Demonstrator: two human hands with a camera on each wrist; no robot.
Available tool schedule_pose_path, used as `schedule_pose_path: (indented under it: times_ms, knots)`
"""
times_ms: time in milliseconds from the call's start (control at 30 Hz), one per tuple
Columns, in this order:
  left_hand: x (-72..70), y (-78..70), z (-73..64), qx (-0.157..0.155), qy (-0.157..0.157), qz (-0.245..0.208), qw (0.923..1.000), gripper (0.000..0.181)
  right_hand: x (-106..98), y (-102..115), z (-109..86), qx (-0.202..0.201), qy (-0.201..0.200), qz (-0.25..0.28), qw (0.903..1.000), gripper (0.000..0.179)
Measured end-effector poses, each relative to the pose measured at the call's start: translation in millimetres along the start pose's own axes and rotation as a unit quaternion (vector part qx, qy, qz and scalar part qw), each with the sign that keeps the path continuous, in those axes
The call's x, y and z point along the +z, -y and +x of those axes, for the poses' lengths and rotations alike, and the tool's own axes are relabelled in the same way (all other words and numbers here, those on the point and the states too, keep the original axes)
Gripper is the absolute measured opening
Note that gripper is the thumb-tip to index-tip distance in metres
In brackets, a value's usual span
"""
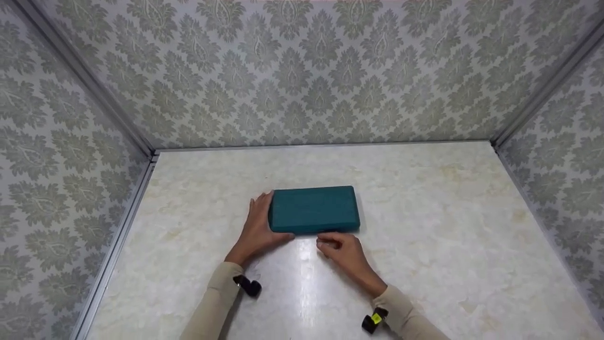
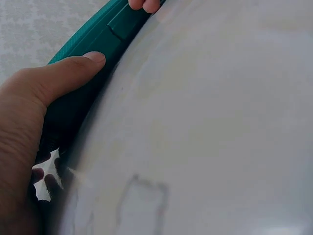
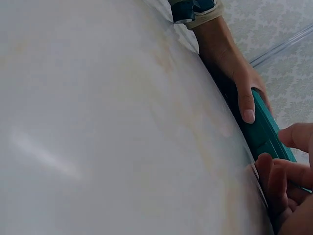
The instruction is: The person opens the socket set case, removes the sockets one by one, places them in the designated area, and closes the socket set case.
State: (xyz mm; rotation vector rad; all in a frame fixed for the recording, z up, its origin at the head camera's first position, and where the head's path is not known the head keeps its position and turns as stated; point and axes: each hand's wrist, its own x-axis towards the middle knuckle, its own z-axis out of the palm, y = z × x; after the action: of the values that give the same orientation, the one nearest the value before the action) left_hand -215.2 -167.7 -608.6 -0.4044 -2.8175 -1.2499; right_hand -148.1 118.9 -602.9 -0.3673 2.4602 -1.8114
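Observation:
A teal rectangular case [image 1: 314,208] lies flat near the middle of the table, its long side facing me. My left hand [image 1: 259,229] grips its left end, the thumb pressed along the front side and the other fingers around the end. At the front edge, right of centre, is my right hand [image 1: 347,252], with loosely bent fingers and a gap between thumb and fingertips. In the left wrist view, its fingertips [image 2: 144,5] meet the case's front side, beside a latch-like tab [image 2: 117,30]. The right wrist view shows the thumb apart from those fingers.
The pale marbled tabletop [image 1: 448,226] extends around the case. Patterned wall panels [image 1: 321,75] stand at the back and on both sides, with metal edging [image 1: 118,236] at the left. Small black cameras [image 1: 250,286] sit on both wrists.

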Motion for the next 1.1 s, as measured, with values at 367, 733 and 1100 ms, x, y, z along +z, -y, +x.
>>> schedule_pose_path:
  times_ms: [367, 733, 1100]
  knots:
    - [-4.1, 2.2, 1.3, -0.018, 0.004, -0.026, 0.9995, 0.131, 16, 11, 4.4, 0.115, -0.055, 0.157, 0.9794, 0.030]
    - [-2.9, 1.1, 5.8, -0.022, 0.014, -0.047, 0.9986, 0.128, 29, 16, 11.1, 0.171, -0.170, 0.345, 0.9072, 0.031]
    - [-7.1, -0.2, 2.2, -0.039, 0.034, -0.043, 0.9977, 0.122, 37, 20, 14.3, 0.203, -0.212, 0.371, 0.8808, 0.036]
